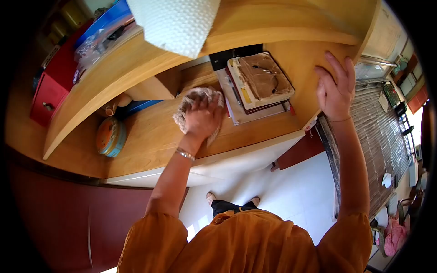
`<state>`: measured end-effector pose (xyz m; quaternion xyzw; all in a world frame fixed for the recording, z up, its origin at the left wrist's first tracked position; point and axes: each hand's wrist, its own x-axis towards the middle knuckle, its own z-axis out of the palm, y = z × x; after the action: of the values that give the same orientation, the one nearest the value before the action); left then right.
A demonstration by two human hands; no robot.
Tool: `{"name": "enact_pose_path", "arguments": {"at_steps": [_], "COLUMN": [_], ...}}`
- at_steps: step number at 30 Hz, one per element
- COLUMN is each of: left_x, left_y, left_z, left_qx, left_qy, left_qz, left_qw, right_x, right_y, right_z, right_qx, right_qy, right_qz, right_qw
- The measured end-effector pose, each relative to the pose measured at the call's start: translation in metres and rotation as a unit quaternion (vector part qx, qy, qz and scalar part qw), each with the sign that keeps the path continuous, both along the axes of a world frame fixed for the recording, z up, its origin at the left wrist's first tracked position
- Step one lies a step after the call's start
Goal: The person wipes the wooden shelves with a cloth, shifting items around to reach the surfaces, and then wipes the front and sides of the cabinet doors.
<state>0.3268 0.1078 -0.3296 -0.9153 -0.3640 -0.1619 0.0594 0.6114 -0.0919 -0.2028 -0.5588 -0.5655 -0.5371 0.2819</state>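
Observation:
My left hand presses down on a crumpled, brownish-white cloth on the wooden shelf, its fingers curved over the fabric. To the right of the cloth lies a stack of books with a pair of glasses on top, resting on papers. My right hand rests against the upright wooden side panel, fingers spread and holding nothing. At the left end of the shelf stands a round orange-and-teal tin.
A curved upper shelf overhangs the work area, with a white textured cloth hanging over its edge. On the left are a red box and a blue tray. A slatted dark surface lies beyond the side panel.

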Motion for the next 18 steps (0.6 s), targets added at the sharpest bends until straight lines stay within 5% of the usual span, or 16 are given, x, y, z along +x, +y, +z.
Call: {"name": "enact_pose_path", "arguments": {"at_steps": [10, 18], "left_x": [-0.055, -0.048], "left_y": [-0.129, -0.123], "left_z": [0.014, 0.013], "left_qx": [0.017, 0.016], "left_qy": [-0.020, -0.034], "left_qz": [-0.137, -0.129], "left_qw": [0.990, 0.991], "right_x": [-0.004, -0.004], "right_y": [0.000, -0.001], "right_z": [-0.011, -0.014], "right_qx": [-0.011, -0.028], "right_qy": [0.030, 0.033], "right_qz": [-0.022, -0.037], "right_qw": [0.999, 0.998]}}
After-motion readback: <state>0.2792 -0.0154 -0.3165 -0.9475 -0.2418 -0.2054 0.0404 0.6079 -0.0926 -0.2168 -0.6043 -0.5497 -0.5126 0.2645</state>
